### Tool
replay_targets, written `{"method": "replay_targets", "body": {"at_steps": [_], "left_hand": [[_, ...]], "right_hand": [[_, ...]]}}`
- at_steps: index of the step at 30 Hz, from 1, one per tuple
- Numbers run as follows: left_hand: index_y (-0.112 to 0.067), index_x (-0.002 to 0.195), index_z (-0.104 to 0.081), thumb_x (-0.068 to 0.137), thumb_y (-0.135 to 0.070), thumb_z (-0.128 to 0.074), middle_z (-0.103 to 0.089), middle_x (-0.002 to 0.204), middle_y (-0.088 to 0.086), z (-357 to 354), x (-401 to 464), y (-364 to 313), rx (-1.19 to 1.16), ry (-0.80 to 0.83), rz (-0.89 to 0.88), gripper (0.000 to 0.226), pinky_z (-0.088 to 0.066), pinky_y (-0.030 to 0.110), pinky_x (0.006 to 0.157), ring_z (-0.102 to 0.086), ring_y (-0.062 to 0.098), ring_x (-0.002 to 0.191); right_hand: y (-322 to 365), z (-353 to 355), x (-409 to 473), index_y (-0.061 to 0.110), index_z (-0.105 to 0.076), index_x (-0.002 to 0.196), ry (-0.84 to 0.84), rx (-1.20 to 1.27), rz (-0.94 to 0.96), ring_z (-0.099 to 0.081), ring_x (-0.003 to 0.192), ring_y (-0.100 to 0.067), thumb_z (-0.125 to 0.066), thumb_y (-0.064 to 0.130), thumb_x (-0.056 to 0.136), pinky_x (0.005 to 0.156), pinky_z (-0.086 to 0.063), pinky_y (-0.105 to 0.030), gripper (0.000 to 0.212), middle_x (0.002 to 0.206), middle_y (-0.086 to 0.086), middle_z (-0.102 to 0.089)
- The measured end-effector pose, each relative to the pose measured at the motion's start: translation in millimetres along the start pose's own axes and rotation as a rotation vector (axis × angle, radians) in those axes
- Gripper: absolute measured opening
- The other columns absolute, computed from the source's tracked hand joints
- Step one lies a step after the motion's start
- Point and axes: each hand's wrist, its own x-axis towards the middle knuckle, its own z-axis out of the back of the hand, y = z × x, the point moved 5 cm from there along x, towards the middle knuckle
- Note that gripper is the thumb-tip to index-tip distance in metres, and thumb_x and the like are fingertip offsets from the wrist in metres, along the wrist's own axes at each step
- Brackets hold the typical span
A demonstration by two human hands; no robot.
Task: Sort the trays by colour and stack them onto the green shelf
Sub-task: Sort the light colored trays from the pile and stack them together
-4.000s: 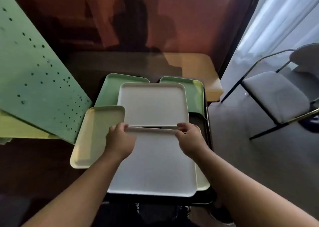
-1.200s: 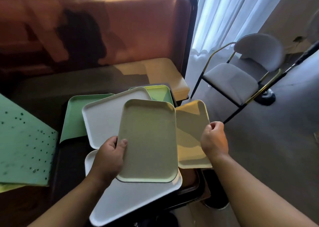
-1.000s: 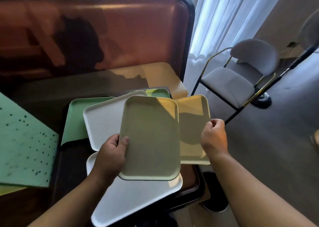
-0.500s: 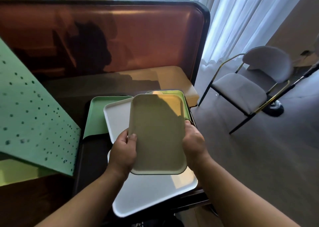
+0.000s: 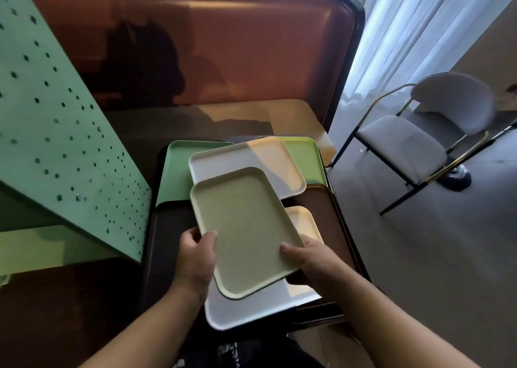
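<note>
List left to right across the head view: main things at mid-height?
Green shelf → mint tray → white tray → lime tray → chair.

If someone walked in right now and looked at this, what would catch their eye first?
Most likely the pale yellow tray held tilted in mid-frame, the left hand and right hand gripping its near corners above a jumble of white and green trays. Next, the green perforated shelf panel slanting down the left side, and the grey chair by the curtain on the right.
</note>
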Motion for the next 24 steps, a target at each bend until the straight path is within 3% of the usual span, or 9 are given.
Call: {"method": "replay_targets", "body": {"at_steps": [3, 5, 7, 10, 12, 14, 20, 22, 24], "left_hand": [[-0.005, 0.121, -0.056, 0.100, -0.018, -0.061, -0.068, 0.099, 0.014, 23.5, 21.3, -6.1, -0.151, -0.055, 0.044, 0.025, -0.053, 0.037, 0.073, -0.065, 0.025, 0.084], [-0.004, 0.120, -0.061, 0.101, -0.022, -0.061, -0.071, 0.099, 0.014, 36.5, 36.7, -4.6, -0.048, 0.003, 0.081, 0.026, -0.053, 0.039, 0.078, -0.065, 0.026, 0.087], [-0.006, 0.118, -0.068, 0.102, -0.021, -0.061, -0.077, 0.103, 0.015, 39.3, 37.8, 4.8, 0.117, 0.149, 0.138, 0.023, -0.057, 0.040, 0.082, -0.070, 0.027, 0.091], [-0.016, 0.117, -0.066, 0.102, -0.017, -0.061, -0.077, 0.103, 0.008, 35.1, 24.1, 21.2, 0.329, 0.278, 0.170, 0.015, -0.059, 0.033, 0.070, -0.073, 0.022, 0.088], [-0.017, 0.120, -0.063, 0.100, -0.014, -0.061, -0.074, 0.103, 0.003, 32.1, 15.7, 27.0, 0.552, 0.275, 0.109, 0.020, -0.055, 0.023, 0.062, -0.072, 0.017, 0.086], [-0.021, 0.118, -0.060, 0.096, -0.014, -0.059, -0.071, 0.100, 0.001, 28.4, 8.4, 29.4, 0.724, 0.231, 0.073, 0.023, -0.054, 0.024, 0.060, -0.071, 0.017, 0.085], [-0.020, 0.105, -0.066, 0.087, -0.020, -0.062, -0.067, 0.101, 0.001, 14.0, 0.6, 30.0, 0.960, 0.132, -0.051, 0.018, -0.053, 0.034, 0.074, -0.066, 0.022, 0.088], [-0.018, 0.114, -0.066, 0.082, -0.022, -0.065, -0.058, 0.112, 0.005, 12.5, 0.8, 30.7, 1.040, 0.098, -0.086, 0.032, -0.054, 0.037, 0.087, -0.061, 0.026, 0.100], [-0.016, 0.131, -0.058, 0.078, -0.022, -0.070, -0.050, 0.128, 0.010, 13.6, 1.4, 30.2, 1.098, 0.038, -0.108, 0.054, -0.048, 0.038, 0.099, -0.053, 0.031, 0.117]], "right_hand": [[12.6, 22.8, 0.3, 0.021, -0.071, 0.113, 0.166, -0.259, -0.045, -0.066, 0.082, -0.019, -0.064, 0.019, 0.100, 0.064, -0.050, -0.027, 0.016, 0.095, -0.003, -0.076], [20.1, 37.3, 6.8, 0.021, -0.073, 0.114, 0.147, -0.385, -0.075, -0.070, 0.084, -0.017, -0.069, 0.019, 0.097, 0.069, -0.053, -0.029, 0.018, 0.096, -0.002, -0.077], [25.5, 50.3, 20.5, 0.016, -0.074, 0.113, -0.049, -0.288, -0.038, -0.071, 0.082, -0.019, -0.073, 0.016, 0.093, 0.076, -0.058, -0.036, 0.020, 0.093, -0.003, -0.077], [24.0, 60.6, 31.8, 0.009, -0.073, 0.109, -0.364, -0.098, 0.041, -0.072, 0.082, -0.025, -0.073, 0.009, 0.091, 0.082, -0.060, -0.043, 0.018, 0.095, -0.009, -0.077], [14.9, 57.6, 36.4, 0.013, -0.074, 0.105, -0.428, -0.126, 0.050, -0.072, 0.081, -0.024, -0.069, 0.007, 0.089, 0.077, -0.061, -0.040, 0.018, 0.094, -0.008, -0.077], [3.9, 51.9, 40.2, 0.022, -0.073, 0.097, -0.445, -0.187, 0.036, -0.074, 0.084, -0.025, -0.066, 0.006, 0.087, 0.080, -0.063, -0.044, 0.020, 0.093, -0.006, -0.077], [-2.3, 52.9, 43.8, 0.026, -0.067, 0.105, -0.509, -0.360, 0.055, -0.068, 0.090, -0.020, -0.054, 0.002, 0.085, 0.079, -0.059, -0.040, 0.033, 0.097, 0.001, -0.072], [-2.3, 55.4, 45.4, 0.024, -0.068, 0.111, -0.489, -0.509, 0.096, -0.066, 0.094, -0.022, -0.053, 0.003, 0.084, 0.081, -0.058, -0.042, 0.038, 0.105, -0.004, -0.071], [-4.1, 59.4, 47.0, 0.023, -0.064, 0.133, -0.506, -0.737, 0.117, -0.057, 0.117, -0.025, -0.058, 0.010, 0.088, 0.099, -0.052, -0.043, 0.046, 0.127, -0.005, -0.065]]}}
